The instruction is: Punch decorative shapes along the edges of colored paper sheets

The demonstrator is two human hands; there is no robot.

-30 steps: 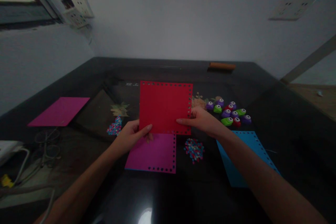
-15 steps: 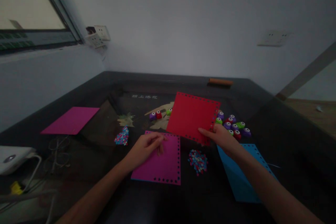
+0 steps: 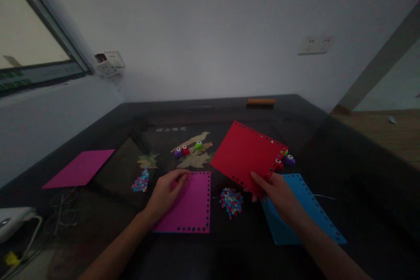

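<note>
My right hand grips a square red sheet by its lower right part, thumb on top. Holes are punched along several edges of this sheet, and it is held tilted above the table. My left hand rests on the upper left part of a pink sheet, fingers loosely bent, thumb a little apart. Holes run along the pink sheet's top, right and bottom edges, and a thin blue edge shows beneath it. A blue sheet with holes lies under my right forearm. Small coloured beads are heaped between the sheets.
Another pink sheet lies at far left, near a white device with cables. A second bead heap sits left. Small one-eyed figures stand behind; others are partly hidden by the red sheet. A brown roll lies at the back.
The red sheet has turned clockwise and tilted in my right hand, now covering most of the right-hand figures. My left hand has settled lower onto the pink sheet. The view has shifted right.
</note>
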